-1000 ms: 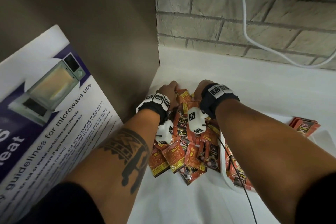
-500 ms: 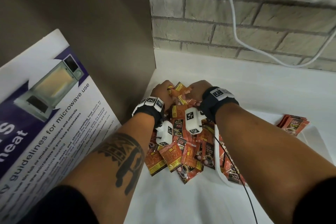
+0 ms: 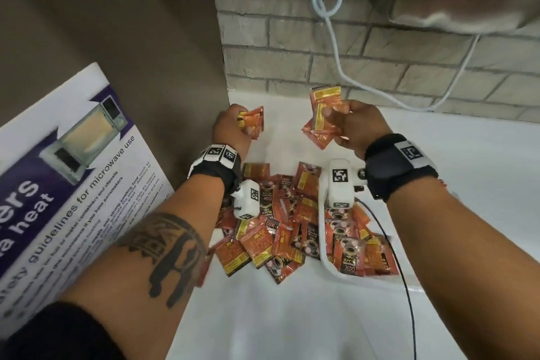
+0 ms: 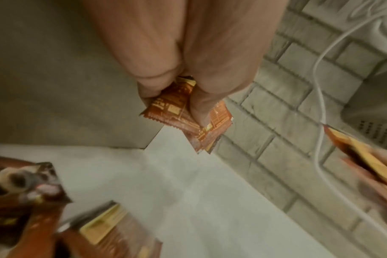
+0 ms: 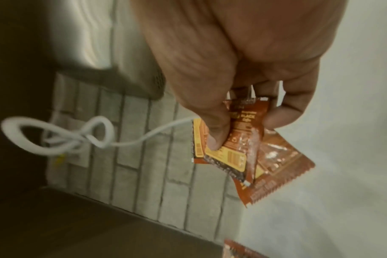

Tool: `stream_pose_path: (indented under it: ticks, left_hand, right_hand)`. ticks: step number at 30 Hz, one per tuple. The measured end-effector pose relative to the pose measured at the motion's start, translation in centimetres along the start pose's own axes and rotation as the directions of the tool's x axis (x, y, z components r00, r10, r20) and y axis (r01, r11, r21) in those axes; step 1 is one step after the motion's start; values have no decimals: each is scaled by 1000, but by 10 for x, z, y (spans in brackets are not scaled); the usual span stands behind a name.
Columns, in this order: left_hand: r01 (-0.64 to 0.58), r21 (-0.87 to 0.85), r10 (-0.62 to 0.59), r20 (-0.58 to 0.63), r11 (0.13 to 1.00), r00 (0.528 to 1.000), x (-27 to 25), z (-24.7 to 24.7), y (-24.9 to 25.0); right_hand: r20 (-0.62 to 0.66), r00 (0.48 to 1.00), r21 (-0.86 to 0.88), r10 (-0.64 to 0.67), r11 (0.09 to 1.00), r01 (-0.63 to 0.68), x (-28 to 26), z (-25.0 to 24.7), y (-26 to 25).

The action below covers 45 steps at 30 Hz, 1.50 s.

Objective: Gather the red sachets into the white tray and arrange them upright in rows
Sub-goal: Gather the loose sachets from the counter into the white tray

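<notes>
White counter (image 3: 292, 316) meets a brick wall (image 3: 292, 47). Left hand (image 3: 230, 131) grips a few red sachets (image 3: 252, 123) above it; right hand (image 3: 353, 126) fingers pinch another bunch (image 3: 324, 114). Loose sachets (image 3: 263, 245) lie heaped (some overlapping) beside the white tray (image 3: 324, 257).

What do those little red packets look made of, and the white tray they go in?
Red sachets: seemingly thin printed plastic or foil film; glossy, crinkled, with zigzag-cut sealed edges. White tray: probably moulded plastic; smooth, slightly shiny, with a rounded rim, though glazed ceramic can't be ruled out.
</notes>
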<state>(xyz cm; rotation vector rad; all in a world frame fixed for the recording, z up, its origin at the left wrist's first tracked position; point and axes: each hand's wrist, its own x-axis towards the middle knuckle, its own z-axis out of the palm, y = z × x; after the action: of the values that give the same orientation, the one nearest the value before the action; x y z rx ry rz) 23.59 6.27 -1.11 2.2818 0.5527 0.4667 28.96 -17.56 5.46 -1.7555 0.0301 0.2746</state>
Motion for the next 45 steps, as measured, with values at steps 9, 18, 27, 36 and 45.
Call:
stream_pose_path:
  ticks: [9, 18, 27, 36, 45]
  left_hand:
    - [-134, -245, 191, 226, 960, 955, -69, 17, 76]
    - [-190, -53, 190, 506, 980, 842, -123, 90, 106]
    - [-369, 340, 90, 618, 865, 781, -119, 96, 112]
    - [-237, 244, 68, 547, 940, 834, -109, 58, 79]
    - [85, 682, -434, 359, 726, 827, -70, -18, 2]
  right_hand:
    - [-25, 988, -327, 153, 933, -153, -78, -83, 70]
    - [27, 982, -612, 188, 779, -133, -101, -77, 107]
    - [52, 967, -685, 250, 714, -148, -102, -74, 104]
    - [50, 988, -753, 144, 655, -58, -103, -81, 88]
    - [388, 921, -686, -16, 662, 301, -72, 6, 36]
